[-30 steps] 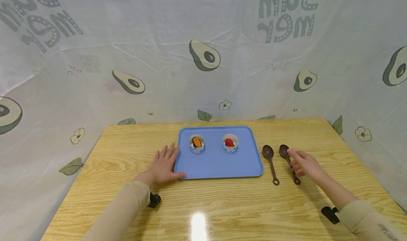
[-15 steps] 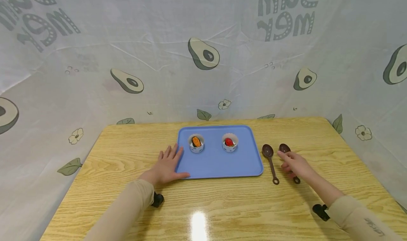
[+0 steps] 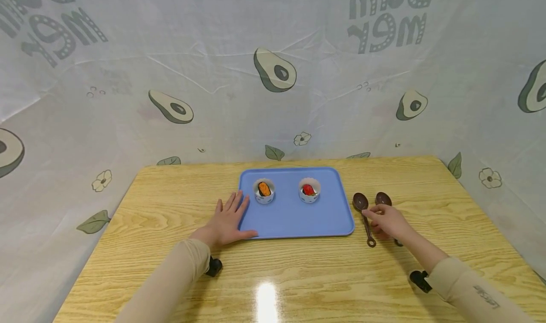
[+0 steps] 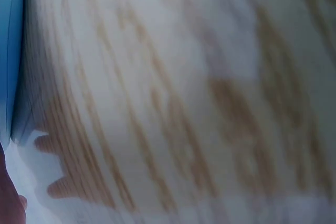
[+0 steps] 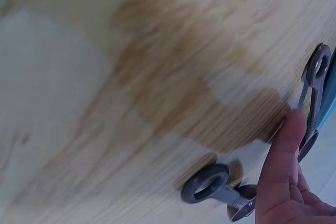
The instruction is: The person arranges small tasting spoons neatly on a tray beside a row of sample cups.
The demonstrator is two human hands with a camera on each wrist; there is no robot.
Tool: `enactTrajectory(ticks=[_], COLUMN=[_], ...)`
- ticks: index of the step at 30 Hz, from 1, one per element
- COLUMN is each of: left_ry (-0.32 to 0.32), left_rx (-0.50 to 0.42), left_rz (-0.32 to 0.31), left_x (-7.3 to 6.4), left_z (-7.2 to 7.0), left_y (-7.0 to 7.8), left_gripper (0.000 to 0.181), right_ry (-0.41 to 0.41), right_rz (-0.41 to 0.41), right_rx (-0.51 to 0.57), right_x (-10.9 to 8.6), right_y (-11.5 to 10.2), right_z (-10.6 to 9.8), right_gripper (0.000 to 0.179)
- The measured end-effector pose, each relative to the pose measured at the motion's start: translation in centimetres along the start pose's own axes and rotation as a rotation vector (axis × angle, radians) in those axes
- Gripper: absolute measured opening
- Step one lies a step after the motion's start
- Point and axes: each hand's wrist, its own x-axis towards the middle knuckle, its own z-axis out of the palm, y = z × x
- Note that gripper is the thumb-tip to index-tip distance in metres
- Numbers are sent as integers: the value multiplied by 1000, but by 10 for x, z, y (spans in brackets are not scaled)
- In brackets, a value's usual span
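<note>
A blue tray lies on the table, and my left hand rests on its left edge with fingers spread. To the right of the tray are two dark brown spoons, both bowl away from me. My right hand is at the handle of the nearer-to-tray spoon, fingertips close beside it; contact is unclear. The hand hides much of the handle of the other spoon. In the right wrist view my thumb extends beside the first spoon's handle; the second spoon's ring end is below.
On the tray stand two small white patterned cups. The left cup holds an orange-topped sushi piece, the right cup a red-topped one. A printed cloth hangs behind the wooden table.
My right hand has moved left from the farther spoon, over its handle, to the spoon beside the tray. My left hand has slid slightly right onto the tray's edge.
</note>
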Motion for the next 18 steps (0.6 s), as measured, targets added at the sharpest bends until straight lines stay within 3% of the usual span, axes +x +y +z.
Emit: enactTrajectory(ticks=[7,18], left_ry=[-21,-44], left_rx=[-5,-16], left_rz=[0,10], left_x=[0,-1], left_z=[-2,-3], left_y=[1,3], left_gripper=[104,105], right_ry=[43,27], right_rz=[-73,-28], right_rx=[-86,-9], right_x=[2,5], right_y=[-1,-6], right_z=[5,10], right_gripper=[35,39])
